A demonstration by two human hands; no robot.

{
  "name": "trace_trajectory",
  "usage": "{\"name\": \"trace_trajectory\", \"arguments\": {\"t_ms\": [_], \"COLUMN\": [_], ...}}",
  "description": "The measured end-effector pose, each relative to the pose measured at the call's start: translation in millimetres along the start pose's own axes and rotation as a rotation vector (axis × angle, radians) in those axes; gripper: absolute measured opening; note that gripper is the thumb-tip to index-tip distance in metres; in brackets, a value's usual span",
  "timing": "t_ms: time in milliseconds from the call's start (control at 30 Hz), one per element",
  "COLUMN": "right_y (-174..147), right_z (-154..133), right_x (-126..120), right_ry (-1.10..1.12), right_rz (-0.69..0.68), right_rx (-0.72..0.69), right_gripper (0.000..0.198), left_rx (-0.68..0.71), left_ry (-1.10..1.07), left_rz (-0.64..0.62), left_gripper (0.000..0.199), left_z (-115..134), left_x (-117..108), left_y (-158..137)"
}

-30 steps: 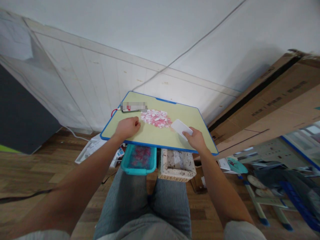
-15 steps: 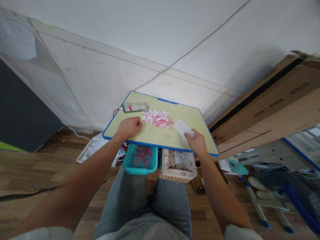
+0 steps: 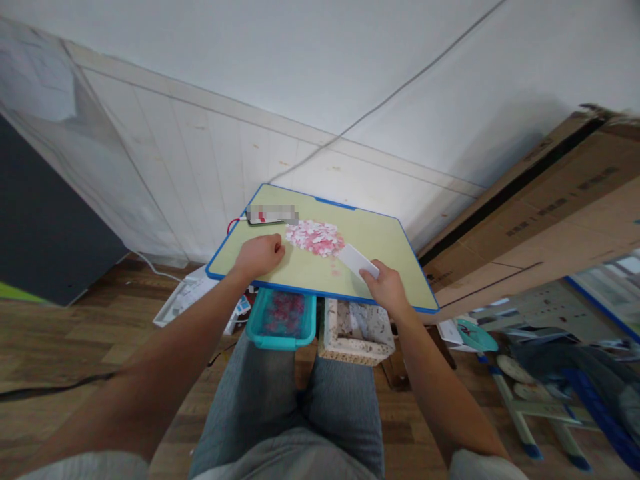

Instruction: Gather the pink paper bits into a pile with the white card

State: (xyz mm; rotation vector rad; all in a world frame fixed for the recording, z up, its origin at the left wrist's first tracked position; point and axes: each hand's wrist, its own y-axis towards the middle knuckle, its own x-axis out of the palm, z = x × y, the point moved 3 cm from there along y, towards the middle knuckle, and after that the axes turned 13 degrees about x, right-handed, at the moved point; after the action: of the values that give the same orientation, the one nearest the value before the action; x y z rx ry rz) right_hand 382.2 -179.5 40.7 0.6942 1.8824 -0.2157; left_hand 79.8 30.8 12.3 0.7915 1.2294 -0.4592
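Note:
A heap of small pink and white pieces (image 3: 315,237) lies on a pale yellow tabletop (image 3: 370,227) with a blue rim. My right hand (image 3: 386,285) grips a flat white card (image 3: 358,260), whose far end meets the heap's right edge. A few pink bits (image 3: 335,270) lie just in front of that edge. Left of the heap, my left hand (image 3: 261,256) rests on the tabletop with its fingers curled; what they hold, if anything, is hidden. Beyond it lies a phone (image 3: 270,217) with a red cable.
Under the table's front edge, above my lap, are a teal tub (image 3: 281,342) with reddish pieces inside and a speckled box (image 3: 356,348). Large cardboard (image 3: 545,200) leans along the right side. The wall (image 3: 210,133) stands directly behind the table.
My right hand has moved slightly left with the white card, bringing its far end to the heap and turning it more edge-on. My left hand has stayed in place.

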Motion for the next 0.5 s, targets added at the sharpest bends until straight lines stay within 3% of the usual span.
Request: {"name": "trace_trajectory", "arguments": {"t_ms": [133,333,500], "right_y": [-8.0,-6.8,-11.6], "right_z": [-7.4,-12.5,-24.2], "right_x": [1.9,5.5,8.4], "right_ry": [0.052,0.066,0.111], "right_rz": [-0.066,-0.025,-0.095], "right_rx": [-0.093,-0.06,-0.159], "right_gripper": [0.029,0.029,0.028], "left_rx": [-0.025,-0.05,-0.054], "left_ry": [-0.006,-0.021,-0.028], "left_rz": [-0.02,-0.04,-0.042], "left_gripper": [0.036,0.034,0.034], "left_z": [1.2,3.5,5.0], "left_x": [-1.0,-3.7,-5.7], "left_y": [0.0,0.4,-0.2]}}
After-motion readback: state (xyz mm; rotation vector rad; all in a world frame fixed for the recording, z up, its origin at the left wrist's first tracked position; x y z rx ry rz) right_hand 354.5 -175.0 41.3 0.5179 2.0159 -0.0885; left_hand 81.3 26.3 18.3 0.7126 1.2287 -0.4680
